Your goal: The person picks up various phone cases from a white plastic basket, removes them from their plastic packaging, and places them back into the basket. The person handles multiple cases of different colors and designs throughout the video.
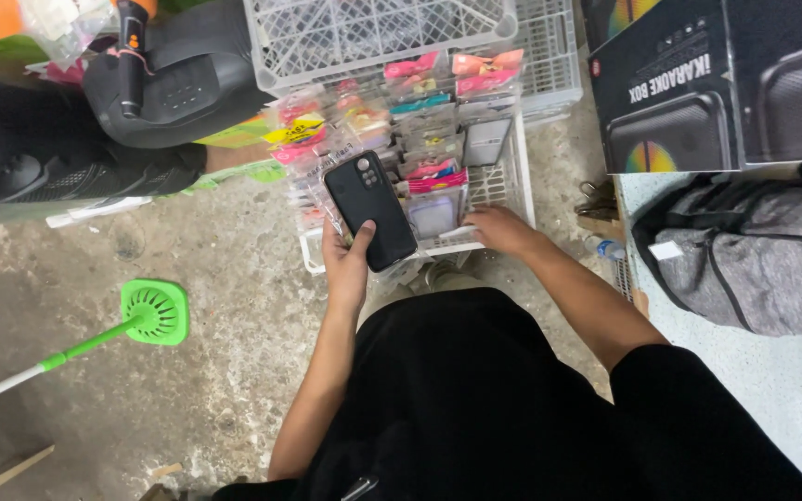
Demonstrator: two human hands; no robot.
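Phone point(370, 210) gripped in left hand point(347, 264); right hand point(501, 229) touching crate point(512, 181).

Count: two hands, left point(347, 264) and right point(498, 229). One black phone point(369, 210). Two white plastic crates point(378, 37). One green-headed mop point(153, 313). One grey bag point(754, 255). Packaged phone cases point(433, 139): many, uncountable.

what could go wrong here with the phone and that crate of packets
The left hand holds the black phone by its lower end only, above a concrete floor; it might slip and drop. The right hand rummaging in the white crate could spill the packed cases over the edge.
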